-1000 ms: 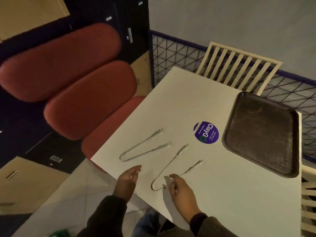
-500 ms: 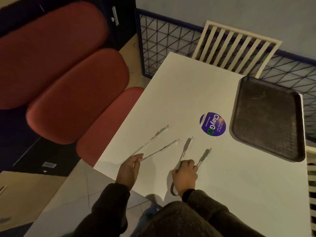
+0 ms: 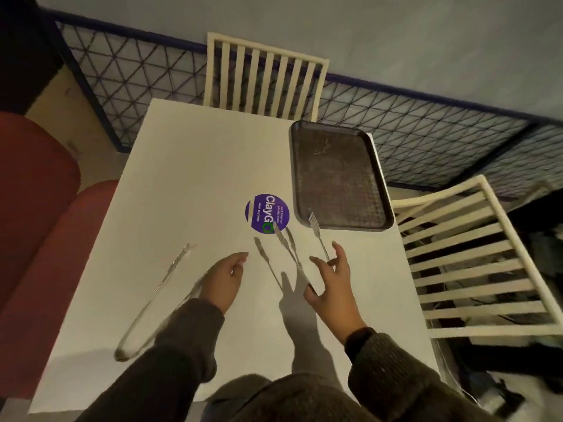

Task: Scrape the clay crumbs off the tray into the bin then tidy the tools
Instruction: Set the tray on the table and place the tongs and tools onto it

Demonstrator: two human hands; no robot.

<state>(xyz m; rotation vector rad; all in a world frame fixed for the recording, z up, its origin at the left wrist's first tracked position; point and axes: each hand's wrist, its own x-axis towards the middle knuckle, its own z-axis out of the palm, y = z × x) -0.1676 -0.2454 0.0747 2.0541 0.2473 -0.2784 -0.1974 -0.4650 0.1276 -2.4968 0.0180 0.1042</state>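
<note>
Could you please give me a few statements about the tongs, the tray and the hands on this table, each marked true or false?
1. The dark brown plastic tray lies on the white table. True.
2. The right hand holds a pair of metal tongs lifted off the table. True.
3. The left hand holds a cup. False: it holds nothing.
4. The round purple sticker sits on the tray. False: it is on the table beside it.

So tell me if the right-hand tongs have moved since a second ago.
Yes. The tongs in the right hand have moved toward the tray; one tip now overlaps the purple sticker.
</note>
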